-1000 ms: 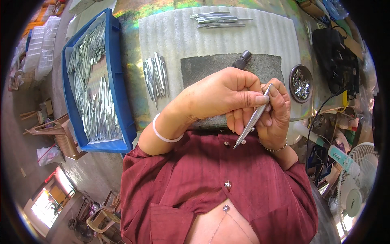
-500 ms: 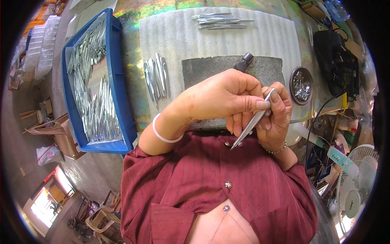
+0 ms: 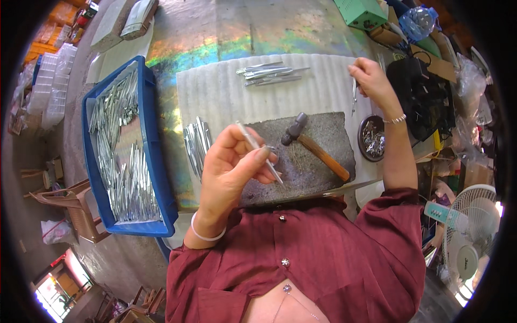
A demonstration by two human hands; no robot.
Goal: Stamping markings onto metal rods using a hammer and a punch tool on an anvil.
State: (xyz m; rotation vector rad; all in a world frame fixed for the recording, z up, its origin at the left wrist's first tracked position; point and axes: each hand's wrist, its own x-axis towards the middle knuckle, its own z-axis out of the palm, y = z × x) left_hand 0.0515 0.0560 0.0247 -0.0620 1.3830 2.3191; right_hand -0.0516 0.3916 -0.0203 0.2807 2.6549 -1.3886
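Observation:
My left hand (image 3: 229,167) is closed around a slim silver pair of tweezers (image 3: 251,137), tilted over the near left part of a dark stone slab (image 3: 323,129). Farther off, at the right edge of the white foam sheet (image 3: 204,81), my right hand (image 3: 371,81) pinches a thin pointed metal tool (image 3: 354,98) that hangs downward; its exact kind is unclear. A hammer (image 3: 318,149) with a wooden handle lies on the slab. Beside my left hand is a bundle of tweezers (image 3: 197,142). Another group of tweezers (image 3: 272,72) rests at the far side of the foam.
A blue crate (image 3: 148,145) full of silver tweezers stands to the left. On the right are a round dark dish (image 3: 365,153) of small metal pieces, a black bag (image 3: 414,91) and a white fan (image 3: 468,237). A green box (image 3: 361,13) sits at the far right.
My hands have come apart. The right one has reached far to the right with the thin tool, while the left has moved left with the tweezers. The whole hammer now shows.

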